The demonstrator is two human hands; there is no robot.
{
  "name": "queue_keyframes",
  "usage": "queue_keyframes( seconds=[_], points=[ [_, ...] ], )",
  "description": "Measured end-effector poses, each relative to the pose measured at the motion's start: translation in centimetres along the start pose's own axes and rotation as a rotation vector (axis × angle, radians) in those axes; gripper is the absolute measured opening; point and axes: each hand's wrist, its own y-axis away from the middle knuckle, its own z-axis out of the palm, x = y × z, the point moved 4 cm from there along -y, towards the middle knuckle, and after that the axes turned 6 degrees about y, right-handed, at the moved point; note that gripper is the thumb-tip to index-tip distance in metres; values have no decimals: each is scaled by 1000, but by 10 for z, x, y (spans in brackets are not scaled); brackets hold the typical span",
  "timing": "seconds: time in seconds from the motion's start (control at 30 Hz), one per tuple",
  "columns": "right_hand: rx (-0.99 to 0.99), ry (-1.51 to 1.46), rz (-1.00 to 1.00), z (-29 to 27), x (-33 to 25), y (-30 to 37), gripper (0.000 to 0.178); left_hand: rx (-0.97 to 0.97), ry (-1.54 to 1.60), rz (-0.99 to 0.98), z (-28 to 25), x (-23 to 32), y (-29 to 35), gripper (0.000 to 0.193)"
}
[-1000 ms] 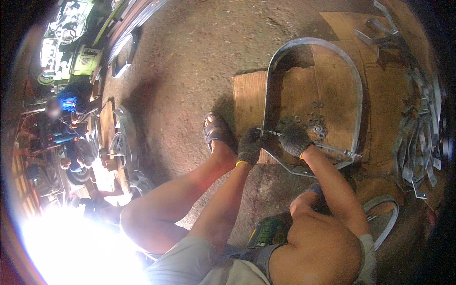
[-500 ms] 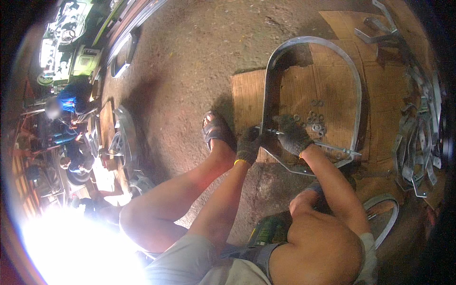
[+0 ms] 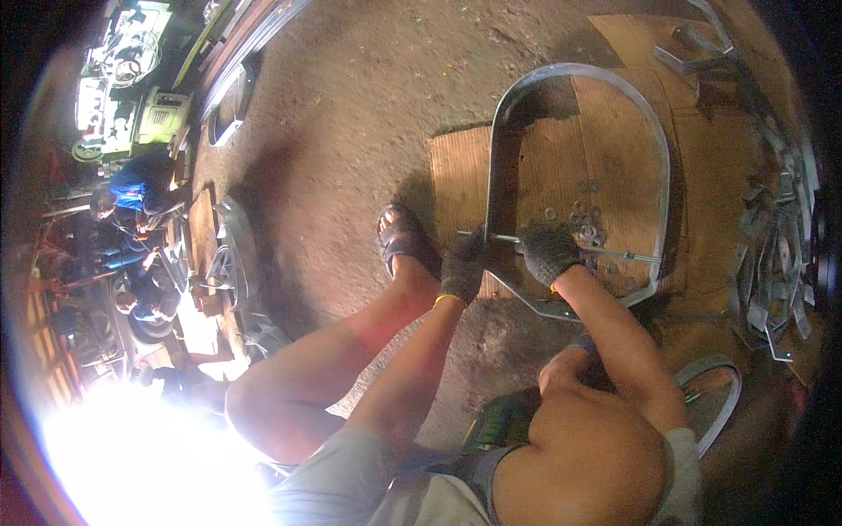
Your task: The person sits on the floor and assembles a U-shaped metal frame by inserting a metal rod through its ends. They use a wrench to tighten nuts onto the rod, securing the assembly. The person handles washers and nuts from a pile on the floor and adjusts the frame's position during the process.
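Gripping the threaded rod in a gloved right hand, the person is working at a looped metal frame, whose left side the rod is crossing at about eight o'clock. Doing this well is probably depending on a straight line: the right hand should be guiding the rod squarely to that side, while the other hand should be steadying the metal against twisting. Even, light pressure is likely sparing the thread, and the fingers should be avoiding the frame's edge.

The right hand's fingers are curling narrowly around the rod. The gloved left hand is resting at the frame's left side; whether it is pinching the frame, the rod or neither, one cannot tell.

From the left hand, the rod's bare stretch is lying toward two o'clock; from the right, between nine and ten. Another stretch is running from the right hand toward three o'clock, to the frame's far side; the glove is hiding whether both are one piece. The frame's opening is lying toward one o'clock from the right hand, over cardboard, with small metal rings lying toward two.
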Motion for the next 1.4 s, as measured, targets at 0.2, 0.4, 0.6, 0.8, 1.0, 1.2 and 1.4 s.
queue_keyframes(
  seconds=[0.2,0.4,0.6,0.8,1.0,1.2,1.4],
  points=[
    [-121,-28,-78,-4,8,-6,30,-21,-153,108,2,-16,-3,45],
    [458,-214,1,-52,1,41,24,339,-233,265,-3,111,37,47],
    [1068,-476,521,-64,86,174,34,67,-395,725,73,180,33,50],
    [810,-520,860,27,172,241,46,-375,-592,734,149,185,3,13],
    [417,-744,1054,-19,149,217,49,-379,-569,729,153,181,1,15],
    [606,-409,892,5,156,222,41,-480,-637,665,149,180,-4,19],
    [688,-529,845,20,168,225,29,-436,-578,682,151,180,0,21]
  ],
)
